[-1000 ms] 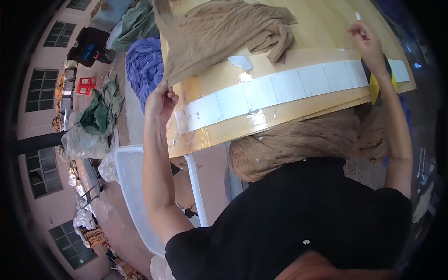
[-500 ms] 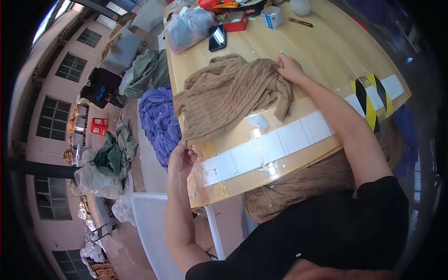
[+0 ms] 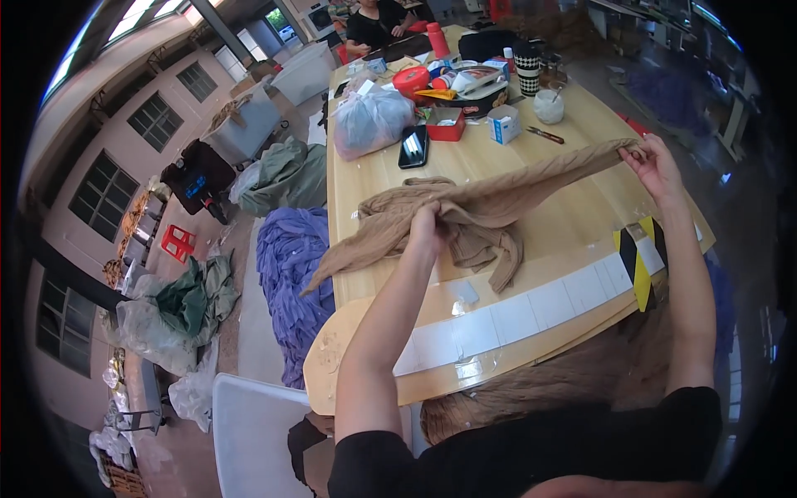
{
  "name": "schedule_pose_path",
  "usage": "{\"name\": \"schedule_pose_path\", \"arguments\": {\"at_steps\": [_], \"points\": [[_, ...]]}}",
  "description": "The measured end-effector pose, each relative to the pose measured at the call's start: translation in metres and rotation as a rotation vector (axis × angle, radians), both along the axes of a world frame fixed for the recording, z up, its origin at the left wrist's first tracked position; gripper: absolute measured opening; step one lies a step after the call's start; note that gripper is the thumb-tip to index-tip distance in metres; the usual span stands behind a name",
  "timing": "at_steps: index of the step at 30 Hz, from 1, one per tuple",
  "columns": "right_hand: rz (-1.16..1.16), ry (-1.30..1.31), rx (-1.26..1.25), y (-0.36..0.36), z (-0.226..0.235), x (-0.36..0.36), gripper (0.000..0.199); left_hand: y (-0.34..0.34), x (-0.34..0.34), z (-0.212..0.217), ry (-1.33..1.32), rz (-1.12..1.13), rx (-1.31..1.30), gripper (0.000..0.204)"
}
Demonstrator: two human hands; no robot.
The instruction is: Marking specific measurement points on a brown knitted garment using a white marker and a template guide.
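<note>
A brown cable-knit sweater (image 3: 498, 192) lies bunched on the wooden table, partly lifted. My right hand (image 3: 652, 169) pinches the end of one long stretched part, probably a sleeve, and holds it up to the right. Over the middle of the garment, my left hand (image 3: 428, 227) grips a bunched fold; its fingers are partly hidden by the knit. Between the two hands the fabric runs taut. One pointed end of the sweater hangs past the table's left edge, and another piece lies toward me.
Beyond the sweater are a phone (image 3: 413, 147), a red box (image 3: 446, 125), a plastic bag (image 3: 374, 123), a glass jar (image 3: 548, 106) and a small cutter (image 3: 545, 134). Purple fabric (image 3: 292, 274) is heaped left of the table (image 3: 585, 124). A co-worker (image 3: 378, 25) sits at the far end.
My left hand has gone from the sweater's near-left corner to its middle. My right hand has pulled one part out to the right. The view has tilted up, showing the far table end.
</note>
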State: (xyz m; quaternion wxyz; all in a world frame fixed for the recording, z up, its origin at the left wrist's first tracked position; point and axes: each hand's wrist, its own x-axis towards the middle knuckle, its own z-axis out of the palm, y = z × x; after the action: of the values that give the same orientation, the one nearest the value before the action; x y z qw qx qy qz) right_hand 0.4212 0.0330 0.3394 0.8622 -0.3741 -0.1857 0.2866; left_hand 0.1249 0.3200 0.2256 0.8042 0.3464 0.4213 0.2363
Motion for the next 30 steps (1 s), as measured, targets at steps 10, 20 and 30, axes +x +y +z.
{"name": "schedule_pose_path", "arguments": {"at_steps": [10, 20, 30], "points": [[-0.058, -0.327, -0.040, -0.028, 0.005, -0.025, 0.014, 0.029, -0.032, 0.184, -0.283, -0.121, 0.701, 0.020], [0.134, -0.250, -0.520, 0.008, -0.148, -0.070, 0.013, 0.020, -0.220, 0.068, 0.146, 0.133, 0.040, 0.020], [0.118, -0.493, -0.480, -0.037, -0.138, -0.023, 0.010, -0.054, -0.260, 0.070, 0.349, 0.044, 0.465, 0.012]]}}
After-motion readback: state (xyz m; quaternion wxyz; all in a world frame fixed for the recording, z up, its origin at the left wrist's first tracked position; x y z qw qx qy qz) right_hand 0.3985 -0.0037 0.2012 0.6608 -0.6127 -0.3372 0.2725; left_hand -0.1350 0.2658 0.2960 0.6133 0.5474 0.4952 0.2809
